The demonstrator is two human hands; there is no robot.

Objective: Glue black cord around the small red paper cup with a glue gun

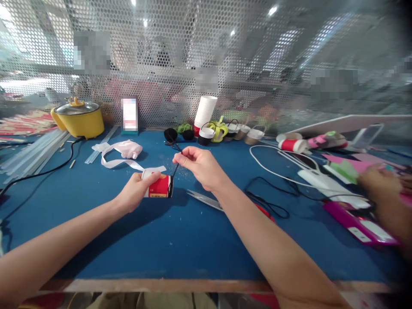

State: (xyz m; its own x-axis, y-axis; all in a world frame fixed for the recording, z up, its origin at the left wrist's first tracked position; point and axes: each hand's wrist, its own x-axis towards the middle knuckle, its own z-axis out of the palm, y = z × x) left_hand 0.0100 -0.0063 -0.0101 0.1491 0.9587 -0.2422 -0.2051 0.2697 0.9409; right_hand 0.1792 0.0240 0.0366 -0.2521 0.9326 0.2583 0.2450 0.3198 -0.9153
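Note:
My left hand is closed round a red and white paper cup, which lies sideways above the blue table. Black yarn is wound at the cup's right end and runs up to my right hand, which pinches it between thumb and fingers. More of the yarn trails back toward a black yarn ball. Behind the cup a white ribbon curls across the table from a crumpled white bundle. Scissors with red handles lie under my right forearm, which partly hides them.
At the back left stands a yellow electric pot, near translucent glue sticks and a phone. Stacked paper cups and small handled cups line the mesh. Cables, a purple power strip and another person's hand are at right.

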